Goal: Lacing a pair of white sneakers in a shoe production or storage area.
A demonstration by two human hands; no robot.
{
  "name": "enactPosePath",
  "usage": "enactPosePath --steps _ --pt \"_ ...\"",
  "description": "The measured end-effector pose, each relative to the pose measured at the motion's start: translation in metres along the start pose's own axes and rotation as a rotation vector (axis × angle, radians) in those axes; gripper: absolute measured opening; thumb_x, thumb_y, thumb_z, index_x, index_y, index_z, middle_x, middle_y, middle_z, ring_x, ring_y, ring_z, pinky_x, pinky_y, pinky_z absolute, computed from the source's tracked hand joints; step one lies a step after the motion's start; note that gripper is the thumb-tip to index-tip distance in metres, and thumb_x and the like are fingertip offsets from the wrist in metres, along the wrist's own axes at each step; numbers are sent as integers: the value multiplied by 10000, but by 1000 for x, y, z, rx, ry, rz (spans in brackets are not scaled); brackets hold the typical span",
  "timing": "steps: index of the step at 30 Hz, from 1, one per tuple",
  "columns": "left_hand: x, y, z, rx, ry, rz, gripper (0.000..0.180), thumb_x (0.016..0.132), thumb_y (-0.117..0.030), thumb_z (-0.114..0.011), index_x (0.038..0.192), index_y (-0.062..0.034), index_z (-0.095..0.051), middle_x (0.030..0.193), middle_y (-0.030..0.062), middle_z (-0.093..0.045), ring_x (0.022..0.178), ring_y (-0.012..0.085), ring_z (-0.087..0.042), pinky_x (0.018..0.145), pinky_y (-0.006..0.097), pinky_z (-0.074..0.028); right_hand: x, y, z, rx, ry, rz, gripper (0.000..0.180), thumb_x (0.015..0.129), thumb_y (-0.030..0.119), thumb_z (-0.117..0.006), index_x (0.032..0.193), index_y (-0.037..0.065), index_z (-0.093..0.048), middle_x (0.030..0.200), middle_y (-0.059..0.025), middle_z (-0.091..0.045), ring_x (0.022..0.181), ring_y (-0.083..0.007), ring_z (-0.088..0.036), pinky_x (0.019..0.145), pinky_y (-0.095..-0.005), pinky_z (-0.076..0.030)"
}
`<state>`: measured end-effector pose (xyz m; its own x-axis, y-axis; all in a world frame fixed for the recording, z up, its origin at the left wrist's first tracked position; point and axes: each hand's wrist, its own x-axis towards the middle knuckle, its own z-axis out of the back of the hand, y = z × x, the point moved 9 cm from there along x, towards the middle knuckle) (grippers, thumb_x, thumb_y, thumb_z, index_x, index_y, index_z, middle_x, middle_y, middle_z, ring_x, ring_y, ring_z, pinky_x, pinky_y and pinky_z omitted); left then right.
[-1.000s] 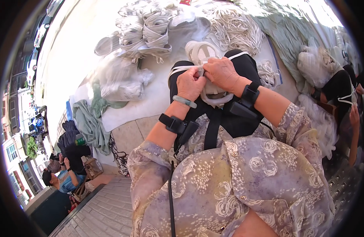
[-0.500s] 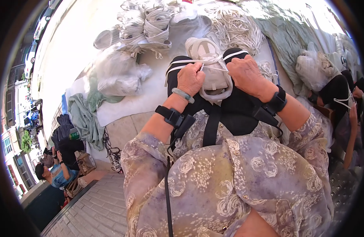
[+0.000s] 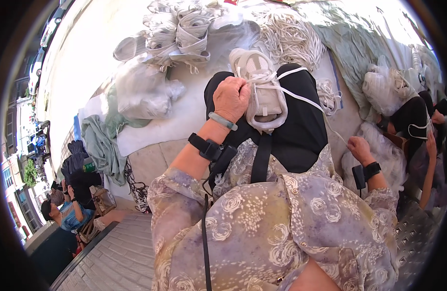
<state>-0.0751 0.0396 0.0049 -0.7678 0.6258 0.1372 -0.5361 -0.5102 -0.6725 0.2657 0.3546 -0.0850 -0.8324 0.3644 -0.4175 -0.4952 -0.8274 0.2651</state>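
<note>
A pale beige sneaker (image 3: 267, 104) rests across my lap between my knees, toe pointing away from me, with a white shoelace (image 3: 301, 95) partly threaded over its tongue. My left hand (image 3: 232, 98) is closed at the shoe's left edge, by the eyelets, its fingertips hidden behind the knuckles. Out to the right, beyond my knee, my right hand (image 3: 361, 149) pinches the far end of the lace. Between shoe and hand the lace runs in a long slanting line, and another loop lies over my right knee.
Several pale shoes (image 3: 177, 34) are stacked ahead to the left, beside a clear plastic bag (image 3: 138, 92). A heap of white laces (image 3: 291, 36) lies ahead to the right. Green cloth (image 3: 347, 46) spreads at the right, where another person's hand (image 3: 432, 140) also holds a lace.
My right hand has moved from the shoe far to the right and nearer me, drawing the lace out long. My left hand has stayed by the shoe's left side.
</note>
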Motion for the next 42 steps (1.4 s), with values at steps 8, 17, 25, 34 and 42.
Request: enactPosePath --steps 8,17,25,34,42 --pt "37 32 -7 317 130 280 483 726 -260 -610 1127 -15 -500 810 120 -629 812 318 -588 797 404 -441 60 212 111 217 -415 513 138 715 86 -622 837 37 -579 849 -97 -579 837 -297 -555 715 -401 -425" --pt "40 52 19 -411 -286 349 365 721 56 -546 1077 30 -466 722 27 -608 632 52 -527 598 189 -422 93 285 87 171 -436 664 320 704 104 -601 1016 90 -535 872 -58 -582 894 -236 -545 815 -364 -349" --pt "32 34 51 -588 -478 263 234 778 43 -535 1008 3 -522 689 32 -583 595 70 -519 556 182 -419 94 284 89 433 -383 587 190 752 129 -567 929 60 -572 806 -100 -577 734 -286 -577 673 -369 -435" --pt "29 35 27 -924 -107 454 73 798 -40 -603 865 -22 -581 624 19 -577 548 102 -571 532 215 -472 96 266 90 618 -290 469 134 787 161 -563 763 35 -598 719 -128 -577 711 -311 -582 623 -374 -448" --pt "27 42 42 -452 -313 176 131 759 43 -569 875 -18 -571 696 -36 -531 581 22 -461 531 164 -395 97 256 87 721 -227 422 120 782 135 -572 760 20 -593 647 -113 -560 575 -238 -552 547 -337 -418"
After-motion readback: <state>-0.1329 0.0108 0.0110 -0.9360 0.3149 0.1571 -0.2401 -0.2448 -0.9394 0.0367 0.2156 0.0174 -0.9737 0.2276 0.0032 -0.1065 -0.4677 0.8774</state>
